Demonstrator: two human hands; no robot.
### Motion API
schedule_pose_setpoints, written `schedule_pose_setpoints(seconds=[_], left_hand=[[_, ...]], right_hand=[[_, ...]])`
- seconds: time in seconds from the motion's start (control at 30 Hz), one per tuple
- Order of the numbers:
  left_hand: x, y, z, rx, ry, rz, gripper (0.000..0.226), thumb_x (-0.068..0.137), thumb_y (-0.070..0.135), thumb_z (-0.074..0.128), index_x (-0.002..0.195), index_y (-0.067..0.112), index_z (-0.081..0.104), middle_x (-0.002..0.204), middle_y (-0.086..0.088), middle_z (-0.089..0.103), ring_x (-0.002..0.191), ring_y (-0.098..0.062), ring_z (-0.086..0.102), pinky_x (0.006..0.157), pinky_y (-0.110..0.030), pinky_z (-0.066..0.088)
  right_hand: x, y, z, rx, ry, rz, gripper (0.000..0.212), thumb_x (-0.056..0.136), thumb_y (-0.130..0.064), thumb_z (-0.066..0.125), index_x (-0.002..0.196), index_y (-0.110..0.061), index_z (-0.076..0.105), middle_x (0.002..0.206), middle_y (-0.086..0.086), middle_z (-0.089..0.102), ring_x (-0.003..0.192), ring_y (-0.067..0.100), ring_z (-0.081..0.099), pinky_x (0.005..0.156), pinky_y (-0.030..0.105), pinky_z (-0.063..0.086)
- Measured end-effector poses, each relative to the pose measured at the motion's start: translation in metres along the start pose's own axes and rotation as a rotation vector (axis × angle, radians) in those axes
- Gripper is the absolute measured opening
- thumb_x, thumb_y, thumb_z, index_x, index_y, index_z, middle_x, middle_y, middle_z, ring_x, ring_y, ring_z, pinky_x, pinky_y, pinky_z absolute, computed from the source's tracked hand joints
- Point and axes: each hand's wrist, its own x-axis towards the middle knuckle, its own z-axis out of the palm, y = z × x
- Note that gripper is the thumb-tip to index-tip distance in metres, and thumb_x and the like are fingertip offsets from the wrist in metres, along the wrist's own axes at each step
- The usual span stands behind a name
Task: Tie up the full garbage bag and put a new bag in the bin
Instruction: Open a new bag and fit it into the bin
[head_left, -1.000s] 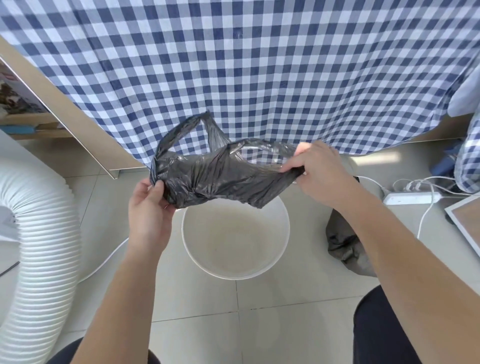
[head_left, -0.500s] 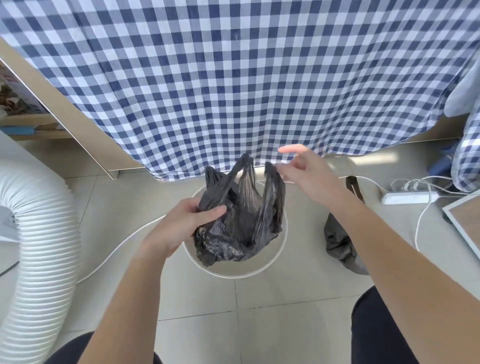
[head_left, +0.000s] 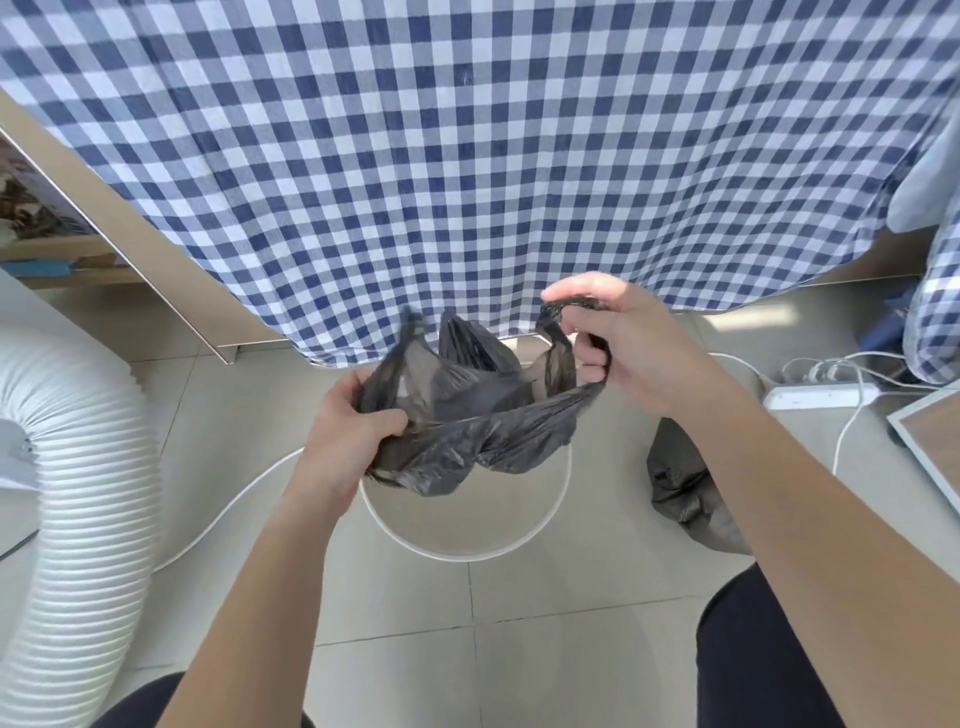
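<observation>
A new dark grey garbage bag (head_left: 467, 410) hangs crumpled over the mouth of a round white bin (head_left: 467, 545) on the tiled floor. My left hand (head_left: 353, 431) grips the bag's left edge at the bin's rim. One of the bag's handles is pinched in my right hand (head_left: 623, 343), above the bin's far right side. The bag's lower part dips into the bin. A full dark garbage bag (head_left: 685, 488) stands on the floor to the right of the bin, partly hidden by my right forearm.
A blue and white checked cloth (head_left: 467, 156) hangs just behind the bin. A wide white ribbed hose (head_left: 78, 493) lies at the left, with a thin white cable beside it. A white power strip (head_left: 815, 397) with cables and a framed board (head_left: 930, 447) lie at the right.
The bag was stretched above the bin, then bunched in my left hand. My right hand has now taken a handle, and the bag is spread wider over the bin.
</observation>
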Motion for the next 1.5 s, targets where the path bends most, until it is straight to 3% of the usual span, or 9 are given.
schedule_pose_setpoints(seconds=[0.13,0.3,0.57,0.73,0.83,0.97,1.13,1.37,1.5], left_hand=[[-0.006,0.004,-0.017,0.12,-0.301,-0.185,0.06,0.074,0.028,0.089,0.129,0.031,0.065,0.114,0.002,0.08,0.104,-0.025,0.078,0.09,-0.046,0.06],[0.004,-0.012,-0.008,0.144,0.083,-0.178,0.021,0.076,0.012,0.088,0.085,0.014,0.069,0.079,-0.001,0.075,0.081,-0.029,0.071,0.069,-0.036,0.058],[-0.008,0.021,-0.022,-0.701,-0.075,0.051,0.045,0.085,-0.023,0.038,0.069,0.015,0.056,0.07,-0.002,0.043,0.062,-0.015,0.056,0.102,-0.045,0.058],[-0.03,0.054,-0.031,-0.491,-0.299,0.009,0.009,0.078,0.014,0.055,0.076,0.007,0.051,0.072,-0.011,0.023,0.038,-0.013,0.031,0.066,-0.034,0.061],[-0.029,0.054,-0.036,0.265,-0.398,-0.076,0.079,0.073,0.066,0.076,0.071,-0.008,0.048,0.056,-0.02,0.037,0.036,-0.016,0.032,0.054,-0.026,0.041],[-0.024,0.039,-0.023,0.627,-0.334,-0.117,0.047,0.075,0.052,0.09,0.086,0.008,0.076,0.079,-0.011,0.078,0.075,-0.03,0.075,0.086,-0.047,0.064],[-0.028,0.032,0.008,0.027,-0.211,-0.079,0.018,0.098,0.006,0.069,0.114,0.006,0.077,0.108,-0.015,0.082,0.102,-0.034,0.078,0.1,-0.047,0.059],[-0.026,0.025,0.023,-0.28,-0.052,-0.126,0.035,0.086,0.001,0.067,0.121,0.004,0.065,0.099,-0.015,0.079,0.086,-0.031,0.077,0.076,-0.04,0.061],[-0.029,0.031,0.027,-0.21,-0.274,-0.156,0.051,0.087,0.023,0.083,0.133,0.005,0.067,0.117,-0.015,0.079,0.106,-0.033,0.078,0.094,-0.045,0.06]], right_hand=[[-0.004,-0.002,0.001,-0.259,-0.13,-0.046,0.029,0.1,-0.004,0.059,0.12,-0.021,0.07,0.054,-0.01,0.047,0.047,0.015,0.023,0.047,0.028,0.02],[-0.008,-0.008,0.008,-0.578,-0.191,-0.067,0.032,0.094,-0.034,0.075,0.123,-0.042,0.067,0.068,-0.023,0.065,0.042,0.014,0.038,0.044,0.024,0.039],[-0.011,-0.013,-0.022,-1.096,-0.137,0.224,0.065,0.09,-0.052,0.073,0.146,-0.027,0.053,0.074,0.004,0.073,0.061,0.017,0.066,0.064,0.03,0.05],[-0.024,-0.047,-0.016,-1.07,-0.051,0.138,0.069,0.08,-0.056,0.079,0.142,-0.034,0.058,0.135,-0.005,0.06,0.113,0.02,0.057,0.09,0.032,0.04],[-0.033,-0.054,-0.008,-1.171,-0.083,0.178,0.087,0.078,-0.066,0.077,0.153,-0.036,0.046,0.151,-0.009,0.052,0.133,0.021,0.054,0.104,0.035,0.041],[-0.026,-0.031,0.002,-1.311,-0.239,0.384,0.086,0.071,-0.08,0.072,0.143,-0.038,0.049,0.092,-0.002,0.076,0.069,0.016,0.071,0.075,0.03,0.057],[-0.009,0.003,0.015,-1.281,-0.193,0.473,0.096,0.082,-0.075,0.067,0.154,-0.015,0.046,0.148,0.006,0.057,0.119,0.028,0.065,0.096,0.036,0.053],[0.011,0.046,0.032,-0.503,0.006,0.364,0.016,0.093,-0.009,0.071,0.108,-0.007,0.073,0.106,0.023,0.077,0.08,0.027,0.07,0.082,0.045,0.062],[0.005,0.022,0.022,-0.73,0.138,0.199,0.015,0.099,-0.007,0.054,0.093,-0.009,0.068,0.083,0.01,0.069,0.075,0.025,0.065,0.058,0.03,0.047]])
